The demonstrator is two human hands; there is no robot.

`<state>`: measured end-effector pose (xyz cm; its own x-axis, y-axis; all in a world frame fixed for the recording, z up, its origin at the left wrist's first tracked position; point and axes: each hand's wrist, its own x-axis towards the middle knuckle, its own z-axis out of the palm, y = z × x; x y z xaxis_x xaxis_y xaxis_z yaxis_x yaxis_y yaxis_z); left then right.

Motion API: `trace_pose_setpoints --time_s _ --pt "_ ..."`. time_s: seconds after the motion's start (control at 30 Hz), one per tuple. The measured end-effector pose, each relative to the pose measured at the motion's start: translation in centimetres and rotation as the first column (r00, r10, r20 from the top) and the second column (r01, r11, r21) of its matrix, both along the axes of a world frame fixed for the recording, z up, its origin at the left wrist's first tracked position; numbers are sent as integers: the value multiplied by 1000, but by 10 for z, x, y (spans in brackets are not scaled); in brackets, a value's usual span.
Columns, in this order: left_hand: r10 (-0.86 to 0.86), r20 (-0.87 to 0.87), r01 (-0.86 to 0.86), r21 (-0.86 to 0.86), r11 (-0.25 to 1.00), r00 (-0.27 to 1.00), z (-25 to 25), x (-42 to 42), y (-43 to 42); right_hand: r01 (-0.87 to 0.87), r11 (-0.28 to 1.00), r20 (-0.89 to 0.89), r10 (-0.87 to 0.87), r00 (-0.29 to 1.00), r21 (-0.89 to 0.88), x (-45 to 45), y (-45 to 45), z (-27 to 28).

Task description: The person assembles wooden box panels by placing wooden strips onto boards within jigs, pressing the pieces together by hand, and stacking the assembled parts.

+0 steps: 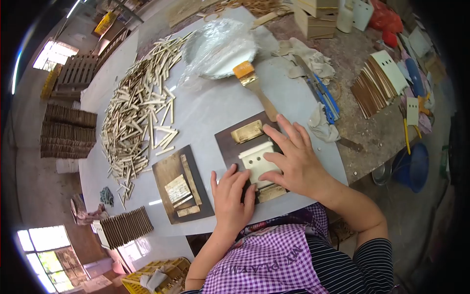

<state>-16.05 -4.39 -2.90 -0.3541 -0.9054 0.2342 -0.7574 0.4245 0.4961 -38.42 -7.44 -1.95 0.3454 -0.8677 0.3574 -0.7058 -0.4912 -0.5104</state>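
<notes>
A cream plate with several dark holes (259, 165) lies on a dark board (225, 139), between two wooden blocks; the upper block (247, 131) shows fully. My right hand (298, 161) is over the plate's right side, fingers spread, thumb and a fingertip touching it. At the plate's lower left, my left hand (234, 196) has its fingers apart and bent near the plate's edge. Left of it, a second dark board (166, 171) carries a wooden strip and pale small pieces (178, 190). A brush with orange bristles (257, 88) lies above the right hand.
Many thin sticks (142, 103) are heaped at left. A plastic-covered basin (220, 49) stands at the back. Blue-handled tools (325, 98), a cloth (313, 61) and stacked plates (374, 83) lie at right. More ridged pieces (129, 228) stand at lower left.
</notes>
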Motion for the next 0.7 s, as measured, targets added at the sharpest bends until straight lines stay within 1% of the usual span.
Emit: trace_pose_setpoints --time_s 0.07,0.1,0.13,0.2,0.23,0.27,0.33,0.37,0.4,0.43,0.5,0.53,0.6,0.63,0.7 --pt "-30 -21 30 -16 999 999 0 4 2 -19 999 -64 16 998 -43 2 0 0" --pt "10 -14 -10 -22 1000 1000 1 7 3 -37 997 -91 31 995 -69 4 -1 -1" --pt "8 -32 -9 -26 1000 999 3 8 3 -79 994 -82 72 994 -78 7 -2 0" --pt "-3 -68 1 -35 999 998 7 14 2 -28 995 -79 21 997 -96 9 -2 1" --pt "29 -60 -32 -41 999 998 11 23 4 3 995 -77 -11 997 -103 11 -1 2" --pt "129 -68 -133 -51 990 989 15 34 7 -25 994 -71 17 997 -108 14 0 3" --pt "308 -90 -314 -64 947 947 23 59 11 18 995 -69 -25 997 -94 19 6 6" --pt "403 -44 -406 -98 909 914 27 74 14 46 996 -71 -52 996 -83 22 9 6" --pt "493 -1 -489 -134 862 870 30 90 18 35 996 -72 -40 997 -79 27 10 7" --pt "501 -1 -497 -129 858 865 31 106 22 -7 998 -46 4 999 -67 34 12 9" --pt "650 100 -650 -37 759 753 32 133 31 -86 995 3 86 996 -46 50 17 13" --pt "654 97 -655 -31 755 750 32 138 33 -92 995 -2 92 996 -43 60 20 14" --pt "681 167 -696 49 716 713 31 148 37 -288 956 71 284 956 60 85 24 11" --pt "690 204 -715 88 693 694 31 151 39 -295 953 66 291 954 63 98 26 9" --pt "692 171 -711 96 697 701 28 151 41 -380 917 109 368 924 125 123 31 5"
